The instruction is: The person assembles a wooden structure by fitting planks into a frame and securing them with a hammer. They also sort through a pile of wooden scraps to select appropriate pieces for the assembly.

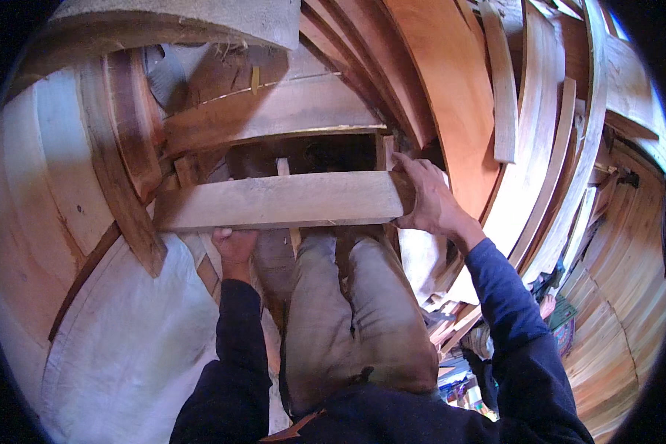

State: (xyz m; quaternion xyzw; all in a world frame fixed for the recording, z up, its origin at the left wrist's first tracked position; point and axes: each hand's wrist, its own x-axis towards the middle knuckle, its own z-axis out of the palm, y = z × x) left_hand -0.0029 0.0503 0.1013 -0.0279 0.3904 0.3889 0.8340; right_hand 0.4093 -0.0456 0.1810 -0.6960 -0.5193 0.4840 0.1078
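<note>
A thick, pale wooden plank (288, 201) lies crosswise in front of me, above my knees. My right hand (431, 198) grips its right end, with the thumb at the near edge and the fingers over the end. From below, my left hand (235, 243) holds the plank left of its middle; most of those fingers are hidden under the wood. Past the plank's far edge is a dark gap (333, 153) between boards. A narrow upright strip of wood (283, 167) shows in that gap.
A wide board (274, 111) spans beyond the gap, and a rough slab (177, 22) overhangs at upper left. Curved planks (451, 89) stand along the right. White sheeting (126, 340) covers the lower left. Another person's hand (547, 305) shows at lower right.
</note>
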